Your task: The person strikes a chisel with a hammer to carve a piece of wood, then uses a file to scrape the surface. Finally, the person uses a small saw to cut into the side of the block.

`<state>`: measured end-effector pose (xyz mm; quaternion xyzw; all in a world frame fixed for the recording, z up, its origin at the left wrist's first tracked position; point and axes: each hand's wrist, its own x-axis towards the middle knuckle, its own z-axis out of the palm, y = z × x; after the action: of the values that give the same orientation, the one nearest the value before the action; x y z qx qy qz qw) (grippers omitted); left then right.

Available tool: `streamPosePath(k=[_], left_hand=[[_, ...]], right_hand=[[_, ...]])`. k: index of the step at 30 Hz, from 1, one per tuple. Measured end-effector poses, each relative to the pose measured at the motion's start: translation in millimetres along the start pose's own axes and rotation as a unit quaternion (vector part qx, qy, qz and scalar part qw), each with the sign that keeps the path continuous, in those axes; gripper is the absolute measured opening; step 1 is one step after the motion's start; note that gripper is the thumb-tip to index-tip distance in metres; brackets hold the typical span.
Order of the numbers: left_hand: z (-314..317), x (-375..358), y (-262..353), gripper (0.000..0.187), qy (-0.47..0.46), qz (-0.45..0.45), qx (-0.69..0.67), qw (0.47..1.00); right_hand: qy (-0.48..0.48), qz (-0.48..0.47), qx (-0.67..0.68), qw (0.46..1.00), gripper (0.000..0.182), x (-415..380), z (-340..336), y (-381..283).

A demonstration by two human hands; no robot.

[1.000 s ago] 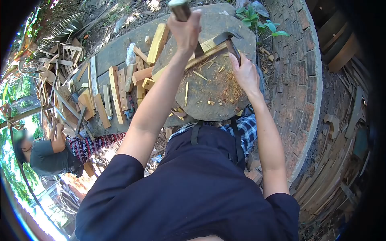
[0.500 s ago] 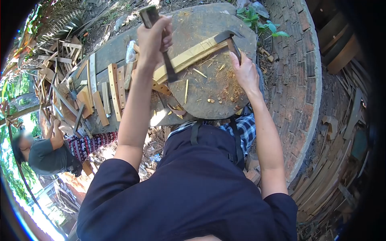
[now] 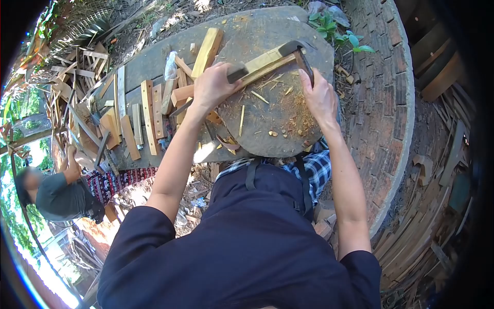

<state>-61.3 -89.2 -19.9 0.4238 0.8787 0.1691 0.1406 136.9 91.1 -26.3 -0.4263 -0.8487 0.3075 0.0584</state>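
Note:
My right hand [image 3: 320,98] is closed round the handle of a tool with a dark curved head [image 3: 291,48], which rests on the far end of a pale wooden bar [image 3: 265,62]. The bar lies slanted on a round wooden block [image 3: 257,123] strewn with chips. My left hand [image 3: 212,86] is wrapped round a dark tool [image 3: 236,72] at the bar's near end. One end of this tool sticks out right of the fist and a thin dark part shows to its left. The fist hides its middle.
Drilled wooden strips [image 3: 148,116] and offcuts lie on the bench's left part. A thick wood piece [image 3: 208,51] lies beyond my left hand. Another person [image 3: 62,195] is at the far left. A curved brick wall [image 3: 375,113] runs along the right.
My left hand has come down and slightly right with the dark tool, which has turned from upright to nearly level. My right hand has barely moved. The thick wood piece is now uncovered.

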Motion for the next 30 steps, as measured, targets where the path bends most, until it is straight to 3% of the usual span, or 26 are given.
streamPosePath(k=[3, 5, 7, 9, 11, 15, 23, 27, 30], left_hand=[[6, 10, 4, 0.035, 0.025, 0.023, 0.022, 0.999], [2, 17, 6, 0.033, 0.049, 0.04, -0.044, 0.997], [-14, 24, 11, 0.027, 0.139, 0.065, -0.121, 0.981], [-45, 29, 22, 0.026, 0.161, 0.011, -0.216, 0.963], [-61, 32, 30, 0.029, 0.153, -0.005, -0.466, 0.871], [-53, 45, 36, 0.031, 0.224, 0.038, -0.65, 0.725], [-21, 52, 56, 0.033, 0.294, 0.042, -0.643, 0.706], [-8, 52, 65, 0.03, 0.367, 0.067, -0.579, 0.725], [4, 43, 71, 0.026, 0.388, 0.105, -0.489, 0.774]], right_hand=[[0.01, -0.016, -0.012, 1.0, 0.047, 1, 3, 1], [0.021, -0.02, -0.024, 0.999, 0.046, 4, 6, 3], [0.027, -0.016, -0.019, 0.999, 0.046, 4, 10, 7], [0.016, -0.01, -0.007, 1.0, 0.047, 3, 12, 8], [0.008, -0.01, 0.003, 1.0, 0.047, 5, 10, 8], [-0.004, -0.009, 0.015, 1.0, 0.046, 4, 10, 9], [-0.006, -0.012, 0.019, 1.0, 0.046, 4, 11, 12], [0.001, -0.014, 0.023, 1.0, 0.047, 4, 9, 12], [0.008, -0.02, 0.036, 0.999, 0.048, 4, 11, 14]])
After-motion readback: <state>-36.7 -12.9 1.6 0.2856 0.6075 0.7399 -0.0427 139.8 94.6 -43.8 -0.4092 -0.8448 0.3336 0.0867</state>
